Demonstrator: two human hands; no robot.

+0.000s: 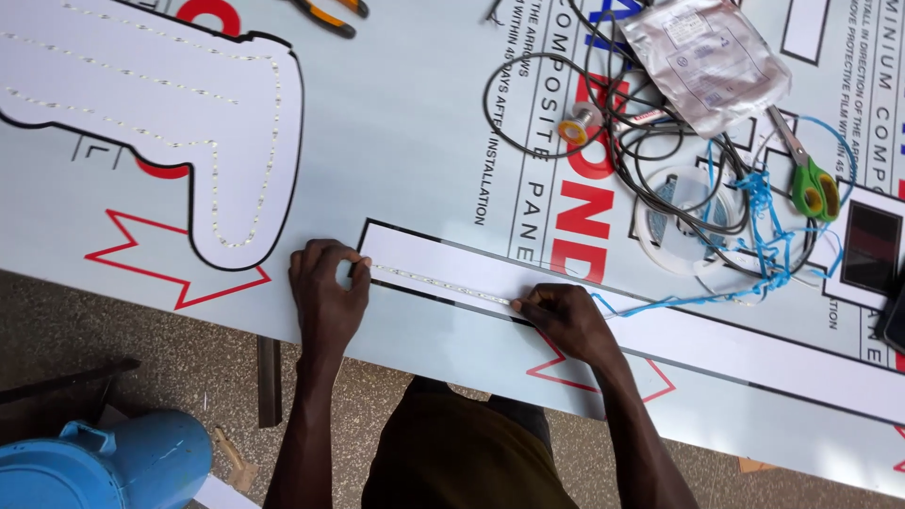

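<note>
Worktop point(415, 141) under me carries a white cutout shape point(160, 104) edged with tiny lights at far left. My left hand point(327, 294) pinches one end of a thin LED strip point(438, 284) lying along a long white panel strip point(660, 330); my right hand point(566, 319) presses down its other end. Beyond lie tangled black cables point(650, 151) and green-handled scissors point(809, 174).

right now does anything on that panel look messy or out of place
The blue string lies in a loose tangle with the black cables beside the green-handled scissors. The light strip pressed between the left hand and right hand lies straight on the long white piece.
</note>
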